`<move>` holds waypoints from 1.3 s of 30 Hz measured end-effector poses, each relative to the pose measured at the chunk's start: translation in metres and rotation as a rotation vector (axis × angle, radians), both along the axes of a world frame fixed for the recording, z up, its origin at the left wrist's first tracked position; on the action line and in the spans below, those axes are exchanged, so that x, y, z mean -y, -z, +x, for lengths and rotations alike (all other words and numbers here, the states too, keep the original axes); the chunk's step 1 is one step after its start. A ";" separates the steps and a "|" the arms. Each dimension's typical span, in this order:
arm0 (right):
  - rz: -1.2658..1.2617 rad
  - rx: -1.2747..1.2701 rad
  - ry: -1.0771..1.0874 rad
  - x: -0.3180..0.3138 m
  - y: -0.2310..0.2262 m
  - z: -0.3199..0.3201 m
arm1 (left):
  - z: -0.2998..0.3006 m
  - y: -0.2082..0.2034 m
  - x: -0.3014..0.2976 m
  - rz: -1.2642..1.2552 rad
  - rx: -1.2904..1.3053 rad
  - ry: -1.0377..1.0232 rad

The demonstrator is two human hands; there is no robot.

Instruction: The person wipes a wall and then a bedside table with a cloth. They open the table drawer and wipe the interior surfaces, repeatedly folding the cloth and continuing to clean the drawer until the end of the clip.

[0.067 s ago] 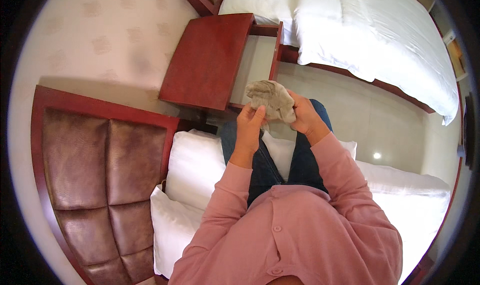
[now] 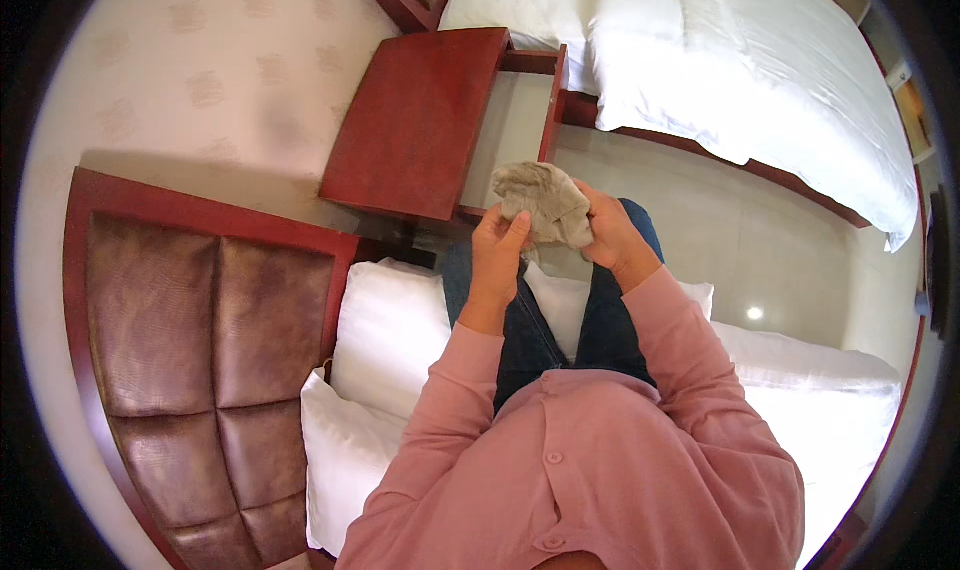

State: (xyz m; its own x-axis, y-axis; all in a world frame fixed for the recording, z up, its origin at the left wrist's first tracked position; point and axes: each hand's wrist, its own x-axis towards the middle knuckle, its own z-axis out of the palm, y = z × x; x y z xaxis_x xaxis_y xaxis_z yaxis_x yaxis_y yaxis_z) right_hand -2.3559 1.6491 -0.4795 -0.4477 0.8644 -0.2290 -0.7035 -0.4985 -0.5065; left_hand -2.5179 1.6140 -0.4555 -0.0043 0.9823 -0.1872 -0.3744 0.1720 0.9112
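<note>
A: Changes?
B: Barely any; the beige cloth (image 2: pixel 545 205) stays bunched over the lap, with the pulled-out drawer (image 2: pixel 510 110) at its 11 o'clock; so the handling looks unchanged, cloth not released.
A: Grip?
B: Left hand (image 2: pixel 497 253) pinches its 8 o'clock edge; right hand (image 2: pixel 616 238) grasps its 4 o'clock side.

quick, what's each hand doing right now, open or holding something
Left hand: closed, pinching the crumpled beige cloth at its lower left.
Right hand: closed, holding the cloth's right side.
</note>
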 end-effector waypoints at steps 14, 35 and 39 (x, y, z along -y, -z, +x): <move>0.381 0.365 -0.027 0.017 -0.007 0.014 | -0.015 -0.007 -0.003 -0.005 0.066 -0.078; 0.472 0.949 -0.008 0.012 0.007 0.000 | 0.008 0.006 -0.011 -0.027 -0.061 -0.092; 0.269 0.726 0.038 0.006 0.013 0.009 | 0.000 0.004 -0.010 -0.058 0.003 -0.056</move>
